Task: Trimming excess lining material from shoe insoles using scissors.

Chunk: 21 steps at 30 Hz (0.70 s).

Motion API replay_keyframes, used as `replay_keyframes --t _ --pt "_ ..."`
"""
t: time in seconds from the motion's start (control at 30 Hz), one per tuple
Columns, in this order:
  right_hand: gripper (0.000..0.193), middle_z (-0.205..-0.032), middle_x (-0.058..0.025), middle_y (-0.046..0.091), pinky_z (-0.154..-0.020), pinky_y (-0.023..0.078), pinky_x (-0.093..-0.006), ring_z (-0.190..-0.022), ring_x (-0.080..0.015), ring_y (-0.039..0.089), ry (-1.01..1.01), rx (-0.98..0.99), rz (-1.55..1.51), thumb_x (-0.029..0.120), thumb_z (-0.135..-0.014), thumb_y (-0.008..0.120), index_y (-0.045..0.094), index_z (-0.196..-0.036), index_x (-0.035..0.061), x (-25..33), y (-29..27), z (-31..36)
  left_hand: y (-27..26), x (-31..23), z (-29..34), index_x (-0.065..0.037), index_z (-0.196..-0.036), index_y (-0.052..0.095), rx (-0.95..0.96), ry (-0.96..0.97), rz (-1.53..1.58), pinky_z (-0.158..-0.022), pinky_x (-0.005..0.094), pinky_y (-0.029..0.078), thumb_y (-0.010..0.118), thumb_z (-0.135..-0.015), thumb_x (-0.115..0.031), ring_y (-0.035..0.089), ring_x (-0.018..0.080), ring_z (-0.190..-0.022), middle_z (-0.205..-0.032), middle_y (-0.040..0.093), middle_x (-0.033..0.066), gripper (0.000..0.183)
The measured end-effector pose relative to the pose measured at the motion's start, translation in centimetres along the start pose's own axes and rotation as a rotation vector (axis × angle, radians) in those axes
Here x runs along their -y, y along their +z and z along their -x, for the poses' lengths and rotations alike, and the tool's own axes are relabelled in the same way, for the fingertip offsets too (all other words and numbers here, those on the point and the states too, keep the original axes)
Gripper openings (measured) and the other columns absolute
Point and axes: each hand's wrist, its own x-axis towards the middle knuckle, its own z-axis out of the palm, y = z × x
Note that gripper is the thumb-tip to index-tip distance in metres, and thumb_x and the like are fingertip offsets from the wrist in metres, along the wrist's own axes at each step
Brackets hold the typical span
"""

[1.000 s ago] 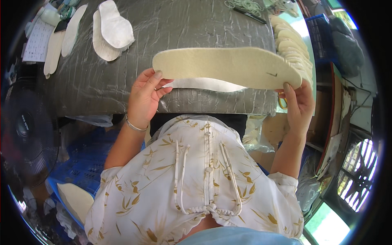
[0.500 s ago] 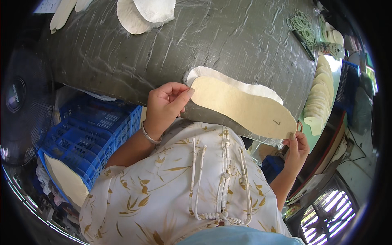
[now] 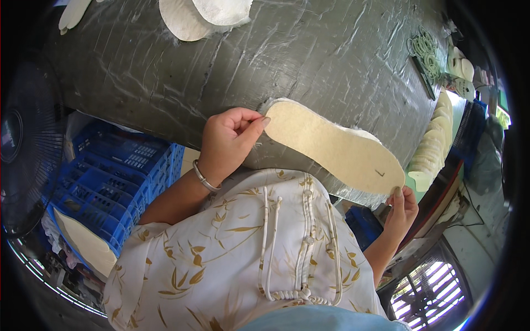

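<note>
A cream insole [image 3: 337, 149] with a small dark mark near its right end lies slantwise over the near edge of the table. My left hand [image 3: 229, 135] pinches its left end between thumb and fingers. At the other end my right hand [image 3: 402, 208] holds the insole's edge between thumb and fingertips. Beneath it lies a white, fuzzy-edged insole [image 3: 361, 133], mostly covered, with only a thin rim showing along the far side.
The dark plastic-covered table [image 3: 232, 71] holds more pale insoles [image 3: 185, 19] at the far left and green rubber bands [image 3: 424, 51] at the far right. Stacked insoles [image 3: 433, 146] stand at right. Blue crates [image 3: 118, 182] and a black fan [image 3: 25, 138] are at left.
The cream insole has shifted over the white one, which now shows a narrower rim. Both hands keep hold of the ends. The whole view has shifted slightly.
</note>
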Motion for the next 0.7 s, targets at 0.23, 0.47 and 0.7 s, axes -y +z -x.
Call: replay_keyframes --t 0.23,0.47,0.7 --pt "0.013 -0.07 -0.0003 0.057 -0.056 0.036 -0.0194 -0.06 -0.0055 0.048 0.006 -0.009 -0.003 0.011 -0.088 0.064 0.061 -0.088 -0.0022 0.3 0.3 -0.1 0.2 -0.3 -0.1 0.004 -0.087 0.067 -0.011 -0.059 -0.002 -0.044 0.0182 0.035 0.067 -0.085 -0.007 0.045 0.0004 -0.049 -0.061 0.06 -0.0021 0.012" --pt "0.014 -0.075 -0.0029 0.06 -0.06 0.043 -0.0202 -0.064 -0.0082 0.053 0.029 0.047 -0.049 0.011 -0.087 0.065 0.061 -0.09 -0.0025 0.2 0.3 0.1 0.4 0.3 -0.3 0.004 -0.087 0.066 -0.075 -0.047 -0.063 -0.044 0.0186 0.034 0.065 -0.086 -0.008 0.045 0.0009 -0.047 -0.057 0.057 -0.0019 0.012" --pt "0.011 -0.086 -0.0037 0.061 -0.068 0.047 -0.0241 -0.073 -0.0095 0.056 0.03 0.152 -0.118 0.012 -0.094 0.055 0.054 -0.096 0.0012 -0.5 1.6 -0.3 0.7 0.3 -0.1 0.004 -0.087 0.062 -0.118 -0.035 -0.14 -0.042 0.0211 0.033 0.061 -0.089 -0.01 0.044 0.0018 -0.046 -0.054 0.055 -0.0009 0.014"
